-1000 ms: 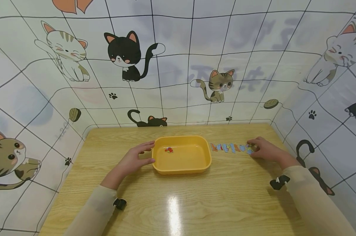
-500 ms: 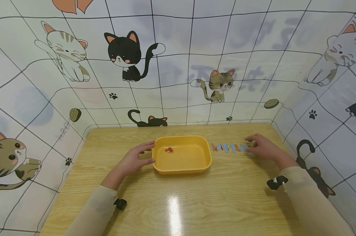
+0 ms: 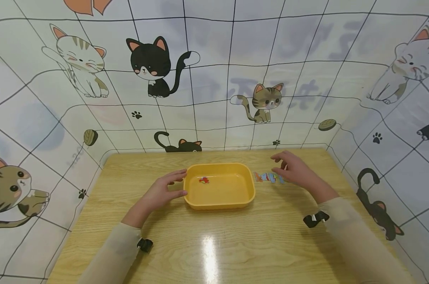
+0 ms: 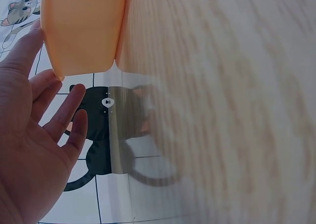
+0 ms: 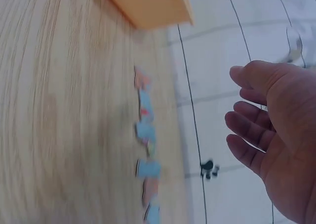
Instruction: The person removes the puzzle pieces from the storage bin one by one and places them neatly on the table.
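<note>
A yellow tray (image 3: 223, 193) stands on the table with a small red-and-white piece (image 3: 204, 180) inside it. My left hand (image 3: 164, 187) rests its fingertips and thumb on the tray's left end; in the left wrist view the fingers of this hand (image 4: 29, 140) look extended and loosely spread. Right of the tray lies a row of flat blue and orange jigsaw puzzle pieces (image 3: 264, 177). Over the right part of that row hovers my right hand (image 3: 294, 169), hiding some of it. The right wrist view shows that hand (image 5: 291, 125) with softly bent fingers and nothing visible in them.
The wooden table (image 3: 171, 244) runs up to a cat-patterned cloth backdrop (image 3: 214, 86) behind it and on both sides. From the right wrist, the tray's corner (image 5: 158, 11) shows beyond the row of pieces.
My right hand has moved left along the row, from its right end towards the tray, and sits higher in view. My left hand and the tray have not moved.
</note>
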{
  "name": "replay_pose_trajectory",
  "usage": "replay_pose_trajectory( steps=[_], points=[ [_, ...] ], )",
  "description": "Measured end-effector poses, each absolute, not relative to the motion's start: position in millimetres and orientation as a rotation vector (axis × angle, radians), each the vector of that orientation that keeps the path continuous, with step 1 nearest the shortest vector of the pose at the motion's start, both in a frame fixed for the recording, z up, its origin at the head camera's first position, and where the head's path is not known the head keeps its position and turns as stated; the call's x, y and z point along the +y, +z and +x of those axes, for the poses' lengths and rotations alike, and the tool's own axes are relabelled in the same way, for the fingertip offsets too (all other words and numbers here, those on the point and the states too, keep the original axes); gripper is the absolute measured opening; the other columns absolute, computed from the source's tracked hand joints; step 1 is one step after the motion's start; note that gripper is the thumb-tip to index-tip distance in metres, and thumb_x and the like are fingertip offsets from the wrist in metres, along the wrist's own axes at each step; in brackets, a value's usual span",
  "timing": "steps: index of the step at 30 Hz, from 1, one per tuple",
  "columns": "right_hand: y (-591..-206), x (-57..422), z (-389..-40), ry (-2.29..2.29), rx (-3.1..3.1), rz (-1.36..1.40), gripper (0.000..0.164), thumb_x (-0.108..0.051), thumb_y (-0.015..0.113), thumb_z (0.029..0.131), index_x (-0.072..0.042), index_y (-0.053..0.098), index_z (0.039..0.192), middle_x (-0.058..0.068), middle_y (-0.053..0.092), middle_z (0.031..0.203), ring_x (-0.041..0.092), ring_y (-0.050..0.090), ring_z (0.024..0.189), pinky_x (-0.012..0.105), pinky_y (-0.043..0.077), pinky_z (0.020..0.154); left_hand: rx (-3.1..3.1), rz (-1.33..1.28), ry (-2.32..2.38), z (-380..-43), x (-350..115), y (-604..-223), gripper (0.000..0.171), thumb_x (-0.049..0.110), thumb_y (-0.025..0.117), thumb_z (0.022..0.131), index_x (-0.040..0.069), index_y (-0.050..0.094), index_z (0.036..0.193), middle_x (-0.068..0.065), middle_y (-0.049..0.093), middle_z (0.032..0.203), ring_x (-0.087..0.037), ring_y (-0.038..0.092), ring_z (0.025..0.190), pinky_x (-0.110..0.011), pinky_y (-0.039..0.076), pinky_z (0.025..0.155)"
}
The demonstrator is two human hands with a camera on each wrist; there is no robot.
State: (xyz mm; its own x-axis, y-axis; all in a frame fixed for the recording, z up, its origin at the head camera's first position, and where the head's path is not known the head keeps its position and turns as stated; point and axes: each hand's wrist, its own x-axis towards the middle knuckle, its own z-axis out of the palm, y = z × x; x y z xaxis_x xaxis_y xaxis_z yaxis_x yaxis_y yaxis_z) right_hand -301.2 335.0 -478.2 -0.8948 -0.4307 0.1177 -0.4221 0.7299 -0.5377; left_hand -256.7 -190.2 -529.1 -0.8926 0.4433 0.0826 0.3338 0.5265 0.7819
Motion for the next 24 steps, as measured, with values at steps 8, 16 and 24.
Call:
replay_pose_trajectory(
  steps=[8, 16, 24],
  points=[
    [-463, 276, -297, -0.906, 2.828, -0.835, 0.044, -0.017, 0.076, 0.107, -0.002, 0.064, 0.147, 0.014, 0.063, 0.127, 0.017, 0.062, 0.090, 0.038, 0.058, 0.074, 2.640, 0.674, 1.306, -256, -191, -530, 0.070, 0.025, 0.088, 0.098, 0.011, 0.059, 0.161, 0.004, 0.046, 0.173, -0.033, 0.059, 0.144, -0.062, 0.047, 0.121],
    [-465, 230, -301, -0.831, 2.800, -0.991, 0.042, -0.017, 0.080, 0.105, -0.001, 0.067, 0.141, 0.017, 0.065, 0.128, 0.026, 0.064, 0.098, 0.042, 0.058, 0.080, 2.653, 0.674, 1.293, -256, -189, -529, 0.070, 0.026, 0.088, 0.099, 0.011, 0.059, 0.161, 0.002, 0.047, 0.173, -0.034, 0.059, 0.144, -0.063, 0.048, 0.120],
    [-468, 186, -299, -0.690, 2.746, -0.958, 0.047, -0.019, 0.078, 0.105, 0.001, 0.065, 0.147, 0.016, 0.066, 0.128, 0.030, 0.067, 0.109, 0.046, 0.060, 0.093, 2.654, 0.672, 1.299, -257, -190, -530, 0.069, 0.027, 0.088, 0.098, 0.012, 0.060, 0.160, 0.004, 0.048, 0.172, -0.032, 0.060, 0.143, -0.061, 0.048, 0.120]
  ],
)
